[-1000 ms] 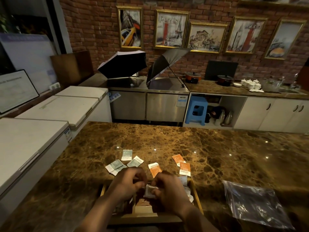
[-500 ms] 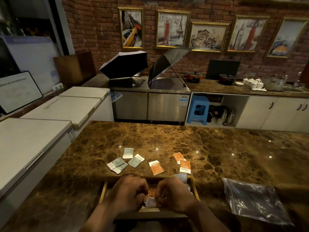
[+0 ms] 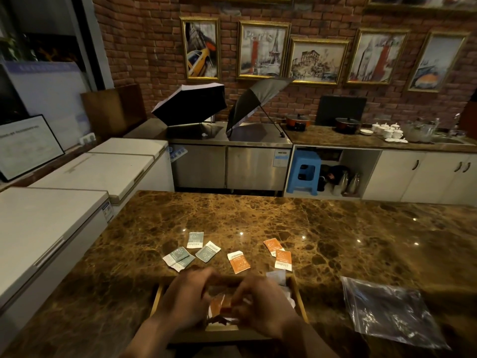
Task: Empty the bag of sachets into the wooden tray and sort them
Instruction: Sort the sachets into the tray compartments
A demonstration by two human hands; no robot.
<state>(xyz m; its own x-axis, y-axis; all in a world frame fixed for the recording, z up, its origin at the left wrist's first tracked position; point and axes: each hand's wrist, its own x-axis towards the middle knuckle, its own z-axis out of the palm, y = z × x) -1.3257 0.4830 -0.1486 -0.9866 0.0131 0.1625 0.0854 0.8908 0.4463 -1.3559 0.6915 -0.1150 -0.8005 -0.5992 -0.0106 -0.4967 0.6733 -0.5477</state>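
The wooden tray (image 3: 299, 298) lies at the near edge of the marble counter, mostly hidden under my hands. My left hand (image 3: 184, 302) and my right hand (image 3: 260, 304) are curled over its middle, fingers together on an orange sachet (image 3: 223, 304) between them. Other sachets in the tray show pale at its right side (image 3: 277, 277). Beyond the tray, several green sachets (image 3: 205, 253) lie in a group at the left and three orange sachets (image 3: 282, 258) at the right. The empty clear plastic bag (image 3: 389, 313) lies flat to the right of the tray.
The brown marble counter (image 3: 258, 218) stretches away ahead. White chest freezers (image 3: 51, 220) stand close along its left side. Across an aisle are steel cabinets with two open umbrellas (image 3: 191, 104), a blue stool (image 3: 304, 171) and a back counter with pots and cups.
My view has tilted up slightly, so tray and hands sit lower. My hands stay over the tray; the pale sachet they held a second ago has given way to an orange one.
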